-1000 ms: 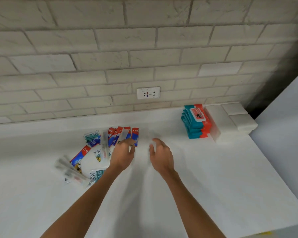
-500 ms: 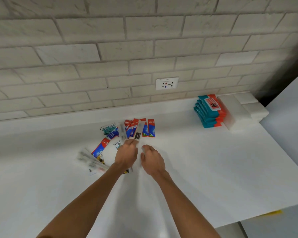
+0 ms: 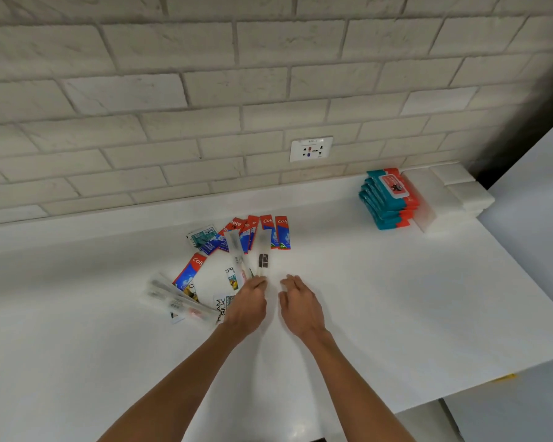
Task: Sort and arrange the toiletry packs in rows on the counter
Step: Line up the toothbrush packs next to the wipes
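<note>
White counter (image 3: 396, 298) bearing a loose spread of toiletry packs below a brick wall. Compared with one second ago, both hands have drawn back from the row of red-and-blue sachets (image 3: 282, 232) toward the person. The left hand (image 3: 248, 309) pinches the near end of a clear long pack (image 3: 264, 247) with bunched fingertips. The right hand (image 3: 300, 306) lies just beside it, fingers relaxed and holding nothing, with a narrow gap between the two hands. The pack is translucent and narrow, carries a dark label block on its lower half, and overlaps the sachet row at its far end. A second clear pack (image 3: 237, 250) lies tilted just to its left. Further clear packs (image 3: 176, 298) fan out at the left of the heap, over printed sachets. A stack of teal-and-orange wipe packs (image 3: 387, 199) stands well apart at the right, against white blocks (image 3: 454, 193).
</note>
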`<state>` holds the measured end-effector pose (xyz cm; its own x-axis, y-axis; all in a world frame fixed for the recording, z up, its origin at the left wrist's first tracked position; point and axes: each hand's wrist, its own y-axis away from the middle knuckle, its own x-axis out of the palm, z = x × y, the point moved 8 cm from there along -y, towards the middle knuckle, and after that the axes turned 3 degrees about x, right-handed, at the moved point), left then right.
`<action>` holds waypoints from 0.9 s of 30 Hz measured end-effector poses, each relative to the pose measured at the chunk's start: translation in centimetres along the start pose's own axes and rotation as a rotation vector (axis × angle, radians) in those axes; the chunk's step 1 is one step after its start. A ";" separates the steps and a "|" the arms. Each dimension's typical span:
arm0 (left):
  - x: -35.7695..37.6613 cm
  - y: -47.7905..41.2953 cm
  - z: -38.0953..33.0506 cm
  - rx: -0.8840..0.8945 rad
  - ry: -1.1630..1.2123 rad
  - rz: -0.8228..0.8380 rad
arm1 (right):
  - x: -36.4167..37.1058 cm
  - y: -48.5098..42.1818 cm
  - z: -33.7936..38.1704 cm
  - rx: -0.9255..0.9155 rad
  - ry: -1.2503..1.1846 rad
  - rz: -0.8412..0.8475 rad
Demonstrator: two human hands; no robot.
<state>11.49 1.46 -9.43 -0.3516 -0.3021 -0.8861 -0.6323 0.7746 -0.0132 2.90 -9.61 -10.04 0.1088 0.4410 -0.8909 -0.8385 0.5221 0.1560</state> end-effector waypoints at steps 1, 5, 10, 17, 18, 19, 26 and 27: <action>0.2 0.6 -0.5 0.020 0.019 0.004 | -0.1 0.3 -0.2 0.014 -0.031 -0.010; 1.0 3.2 -3.0 0.127 0.048 0.024 | -0.5 2.6 -1.2 0.043 -0.123 -0.076; 0.9 6.0 -4.1 0.191 0.094 -0.024 | -0.1 6.0 -1.6 0.033 -0.197 -0.143; 0.3 5.3 -2.6 0.234 -0.036 -0.021 | 2.3 6.9 0.6 -0.070 -0.042 -0.133; 0.6 5.3 -2.2 0.222 -0.057 -0.001 | 2.6 6.9 0.6 -0.066 -0.022 -0.132; 0.7 5.4 -2.0 0.212 -0.070 0.007 | 2.7 7.0 0.4 -0.054 -0.016 -0.138; 0.9 5.8 -1.7 0.170 -0.118 0.013 | 2.9 8.2 -2.7 -0.026 0.007 -0.243; 1.0 5.8 -1.6 0.161 -0.130 0.021 | 2.6 8.5 -3.4 -0.017 0.009 -0.256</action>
<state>6.37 4.73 -9.69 -0.2645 -0.2187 -0.9392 -0.5036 0.8619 -0.0589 -5.74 -6.50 -12.46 0.3138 0.2900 -0.9041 -0.7934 0.6032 -0.0819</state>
